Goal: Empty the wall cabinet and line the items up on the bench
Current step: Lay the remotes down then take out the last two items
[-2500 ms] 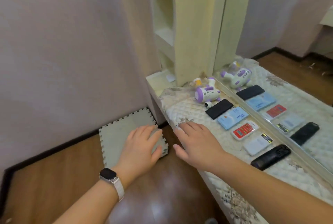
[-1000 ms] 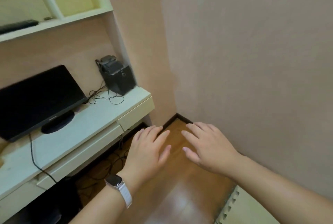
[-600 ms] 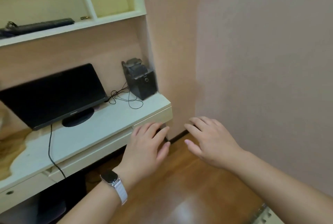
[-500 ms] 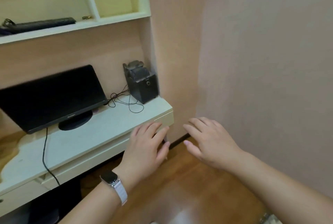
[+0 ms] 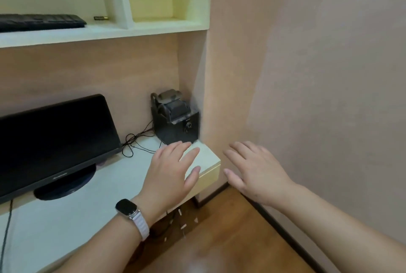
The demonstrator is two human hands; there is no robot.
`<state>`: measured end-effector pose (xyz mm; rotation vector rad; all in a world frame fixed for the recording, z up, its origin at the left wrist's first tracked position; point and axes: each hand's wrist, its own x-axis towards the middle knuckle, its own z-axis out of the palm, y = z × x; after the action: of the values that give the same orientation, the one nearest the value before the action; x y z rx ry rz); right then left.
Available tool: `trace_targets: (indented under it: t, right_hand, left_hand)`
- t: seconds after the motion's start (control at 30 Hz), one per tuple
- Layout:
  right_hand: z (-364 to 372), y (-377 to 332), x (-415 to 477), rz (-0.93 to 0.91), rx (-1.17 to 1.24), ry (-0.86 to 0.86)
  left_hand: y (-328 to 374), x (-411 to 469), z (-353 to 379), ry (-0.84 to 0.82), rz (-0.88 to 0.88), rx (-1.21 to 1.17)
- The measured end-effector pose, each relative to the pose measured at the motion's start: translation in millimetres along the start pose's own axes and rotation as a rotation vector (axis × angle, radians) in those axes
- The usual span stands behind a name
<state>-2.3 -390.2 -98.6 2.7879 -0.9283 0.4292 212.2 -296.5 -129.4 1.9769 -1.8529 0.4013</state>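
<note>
The view has been swung away from the bench, where items were lined up 2.5 s ago, and brought round to the cabinet (image 5: 153, 28). Both hands are held flat, fingers spread, nothing gripped: the left hand (image 5: 171, 173) over the counter (image 5: 123, 176) at 6 o'clock, the right hand (image 5: 252, 171) just beside it at 4 o'clock. A keyboard (image 5: 41, 21) and a small battery-like object (image 5: 101, 18) are still seen on the shelf at 11 o'clock. Another fetch is judged to be starting; the cabinet is not yet emptied.
</note>
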Motion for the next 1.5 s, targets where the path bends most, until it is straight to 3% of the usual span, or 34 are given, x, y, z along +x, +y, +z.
trace_targets:
  t: [0.37,0.9,1.1,1.5]
  right_hand:
    - [24.9,13.6,121.2,-0.059,0.044,0.033]
    - [-13.9,132.3,339.9,-0.262,0.172,0.368]
    - [-58.8,147.1,402.6,-0.296,0.218,0.485]
    - [-197.1,134.6,489.6,-0.459,0.196,0.876]
  left_hand:
    - [-70.5,72.1,20.3,0.081,-0.035,0.033]
    - [-100.5,269.1,-5.9,0.268,-0.194,0.128]
    - [-111.4,331.3,-58.3,0.439,-0.141,0.201]
    - [-117.3,426.7,-229.3,0.751,0.15,0.187]
